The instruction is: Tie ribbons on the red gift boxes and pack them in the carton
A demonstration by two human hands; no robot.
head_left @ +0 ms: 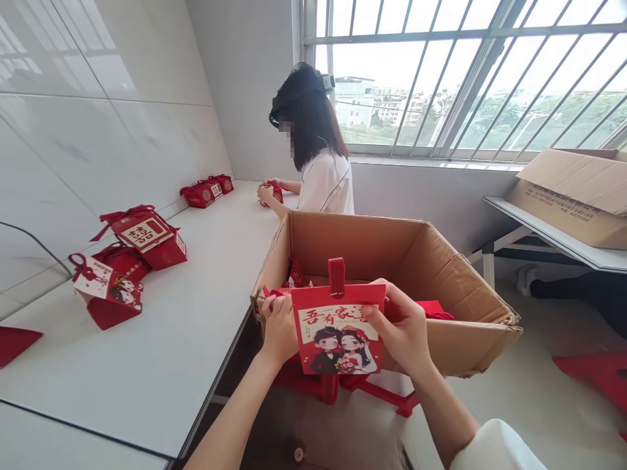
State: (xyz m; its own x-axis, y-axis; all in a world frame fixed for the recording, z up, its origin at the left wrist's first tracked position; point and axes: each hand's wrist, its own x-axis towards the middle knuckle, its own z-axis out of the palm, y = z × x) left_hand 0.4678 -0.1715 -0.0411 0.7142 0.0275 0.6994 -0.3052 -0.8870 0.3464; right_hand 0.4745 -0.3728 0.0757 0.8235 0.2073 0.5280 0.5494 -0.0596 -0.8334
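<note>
Head view, lower centre: the flat red gift box [337, 329] is held upright in front of the open cardboard box [460, 274], printed couple facing the camera, red tab at the top.
Left hand [279, 326]: closed on the gift box's left edge, fingers hidden behind it.
Right hand [401, 329]: pinching the right edge, thumb on the printed face.
Inside the cardboard box: more red pieces, mostly hidden by its wall.
Under it: a red stool [372, 391].
Left of the frame: the white surface [161, 365] carries folded red boxes with ribbons [147, 235].
Upper centre: another person [323, 176] sits at the far end, with a red piece in their hands.
Handling, as a judgement: the card looks thin, so an even pinch on both edges, clear of the tab, should keep it from creasing; squeezing the sides inward would likely buckle the print.
</note>
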